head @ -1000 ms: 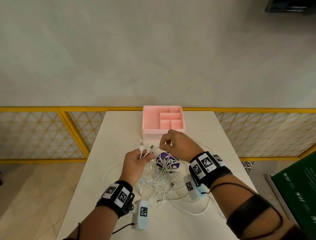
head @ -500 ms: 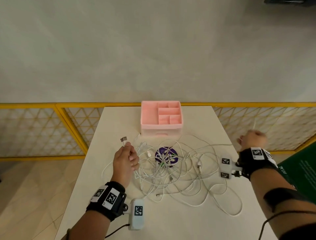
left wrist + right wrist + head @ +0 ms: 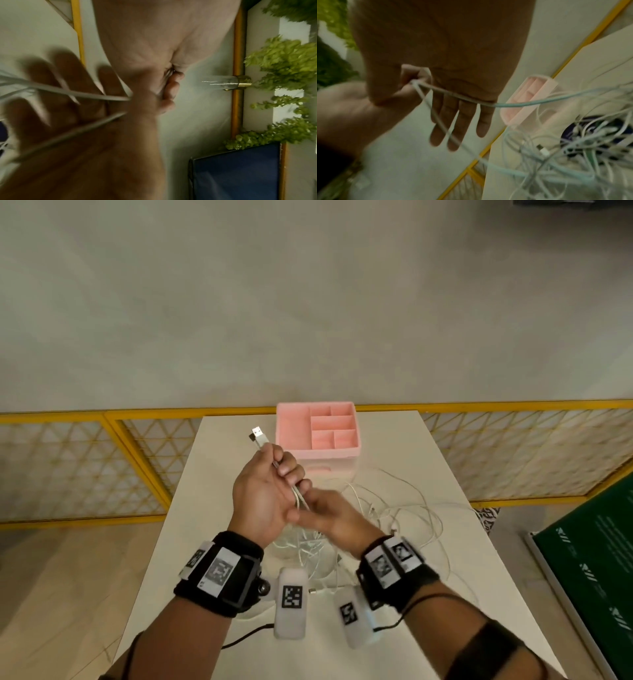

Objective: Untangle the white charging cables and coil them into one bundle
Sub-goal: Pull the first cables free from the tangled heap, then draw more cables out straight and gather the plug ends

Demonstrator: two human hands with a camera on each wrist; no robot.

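Note:
My left hand is raised over the table and grips a white cable just below its USB plug, which sticks up past the fingers. My right hand meets it from the right. In the right wrist view its thumb and forefinger pinch the same cable while the other fingers stay straight. From the pinch, two strands run down into the tangle of white cables on the table. The left wrist view is blurred; it shows curled fingers round the cable.
A pink compartment box stands at the table's far edge, just behind the hands. A purple disc lies under the tangle. Yellow mesh railing runs behind and left of the table. A green board stands at the right.
My right hand swung back from the far right to the left hand and pinched the cable there. My left hand rose with the USB plug, toward the pink box.

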